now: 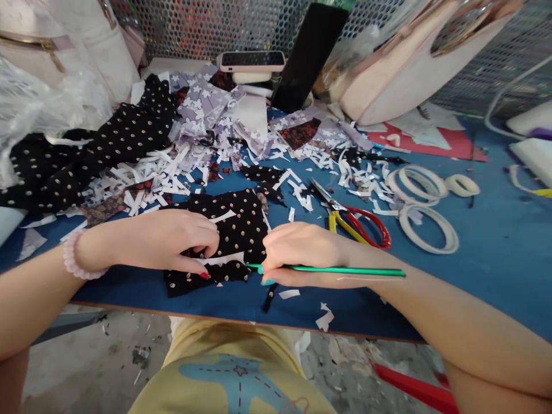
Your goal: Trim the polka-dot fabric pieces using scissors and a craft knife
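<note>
**Dotted cloth under left hand, green stick in right**

Head view: the black dotted cloth lies at the table's near edge, between and partly under the hands. Left hand: fingers curled, thumb down on the cloth's near part; cannot tell whether it pinches. Right hand: thumb and fingers pinch one green stick, its tip beside a paper strip on the cloth.

Handling (judged): cloth light, soft, limp, apt to ruck or slide; best held flat by its edges. Strip thin, probably easily torn; take by one end. Stick looks light and stiff; grip near the tip.

Counts: two paper strips visible on the cloth; three large white rings; one small roll; one phone, far side. Loose scraps: too many to count.
</note>
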`<control>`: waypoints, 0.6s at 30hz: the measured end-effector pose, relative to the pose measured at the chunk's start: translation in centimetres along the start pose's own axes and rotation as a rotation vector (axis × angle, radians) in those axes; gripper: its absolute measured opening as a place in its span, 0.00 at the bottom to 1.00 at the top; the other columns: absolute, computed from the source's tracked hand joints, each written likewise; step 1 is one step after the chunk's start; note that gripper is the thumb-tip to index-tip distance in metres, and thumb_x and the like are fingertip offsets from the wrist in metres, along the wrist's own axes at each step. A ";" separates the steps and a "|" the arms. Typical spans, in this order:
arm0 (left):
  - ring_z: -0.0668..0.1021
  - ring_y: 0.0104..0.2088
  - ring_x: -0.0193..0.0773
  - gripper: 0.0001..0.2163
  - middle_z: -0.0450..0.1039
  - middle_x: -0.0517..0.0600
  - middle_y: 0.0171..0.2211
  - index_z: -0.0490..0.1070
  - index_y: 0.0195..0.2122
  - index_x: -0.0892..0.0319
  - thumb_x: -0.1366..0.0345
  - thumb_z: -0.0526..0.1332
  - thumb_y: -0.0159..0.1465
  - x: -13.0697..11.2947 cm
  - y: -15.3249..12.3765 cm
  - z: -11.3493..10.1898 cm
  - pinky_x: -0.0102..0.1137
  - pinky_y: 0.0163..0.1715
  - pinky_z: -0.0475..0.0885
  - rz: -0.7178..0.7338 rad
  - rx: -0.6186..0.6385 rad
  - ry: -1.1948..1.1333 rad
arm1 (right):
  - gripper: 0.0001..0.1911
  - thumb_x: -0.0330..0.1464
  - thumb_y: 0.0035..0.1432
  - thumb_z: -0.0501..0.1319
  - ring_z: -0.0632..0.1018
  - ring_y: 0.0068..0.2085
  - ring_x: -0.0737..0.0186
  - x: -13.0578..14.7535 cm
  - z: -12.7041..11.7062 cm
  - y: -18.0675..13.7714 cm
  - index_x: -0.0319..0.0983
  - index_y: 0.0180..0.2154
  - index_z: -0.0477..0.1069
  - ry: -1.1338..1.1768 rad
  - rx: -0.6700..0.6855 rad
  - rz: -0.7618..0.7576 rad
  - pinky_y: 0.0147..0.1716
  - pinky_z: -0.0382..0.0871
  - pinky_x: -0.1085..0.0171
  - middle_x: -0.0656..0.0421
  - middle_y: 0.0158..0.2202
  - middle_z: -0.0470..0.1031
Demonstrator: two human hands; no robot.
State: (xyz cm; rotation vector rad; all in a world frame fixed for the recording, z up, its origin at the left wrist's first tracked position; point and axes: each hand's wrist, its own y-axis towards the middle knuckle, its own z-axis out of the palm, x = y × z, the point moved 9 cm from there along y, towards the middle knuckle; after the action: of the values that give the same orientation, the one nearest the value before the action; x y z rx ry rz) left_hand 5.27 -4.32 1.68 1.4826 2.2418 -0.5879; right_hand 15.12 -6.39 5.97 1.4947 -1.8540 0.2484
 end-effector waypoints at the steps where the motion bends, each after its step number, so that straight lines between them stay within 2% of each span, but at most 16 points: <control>1: 0.70 0.32 0.35 0.09 0.69 0.45 0.31 0.66 0.33 0.57 0.60 0.63 0.66 0.0 0.0 0.0 0.29 0.33 0.61 0.003 0.003 0.001 | 0.16 0.31 0.70 0.51 0.64 0.25 0.70 0.0 0.2 0.0 0.39 0.28 0.65 -0.013 0.004 0.005 0.28 0.58 0.68 0.63 0.22 0.64; 4: 0.69 0.31 0.35 0.08 0.68 0.45 0.30 0.66 0.32 0.57 0.61 0.63 0.66 0.1 0.0 0.1 0.29 0.32 0.61 -0.003 0.010 -0.007 | 0.17 0.33 0.71 0.50 0.63 0.25 0.69 -0.2 0.5 -0.1 0.39 0.28 0.65 -0.035 0.027 0.034 0.27 0.57 0.67 0.63 0.22 0.63; 8: 0.69 0.31 0.35 0.08 0.67 0.45 0.29 0.66 0.32 0.57 0.61 0.62 0.66 0.1 0.1 0.1 0.29 0.32 0.61 -0.008 0.021 -0.014 | 0.17 0.35 0.71 0.49 0.65 0.26 0.67 -0.4 0.7 -0.5 0.40 0.29 0.66 -0.044 0.067 0.034 0.29 0.58 0.66 0.61 0.23 0.66; 18: 0.68 0.32 0.35 0.08 0.66 0.44 0.29 0.66 0.33 0.57 0.61 0.62 0.66 0.1 0.1 0.2 0.28 0.32 0.60 -0.007 0.025 -0.012 | 0.19 0.33 0.71 0.47 0.61 0.23 0.68 -0.1 0.6 -0.7 0.40 0.26 0.63 -0.130 -0.033 0.031 0.26 0.55 0.65 0.63 0.20 0.62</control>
State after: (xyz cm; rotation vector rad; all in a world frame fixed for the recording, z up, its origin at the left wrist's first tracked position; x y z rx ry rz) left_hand 5.32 -4.27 1.47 1.4798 2.2398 -0.6280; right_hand 15.55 -6.82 5.27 1.4911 -1.9755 0.1368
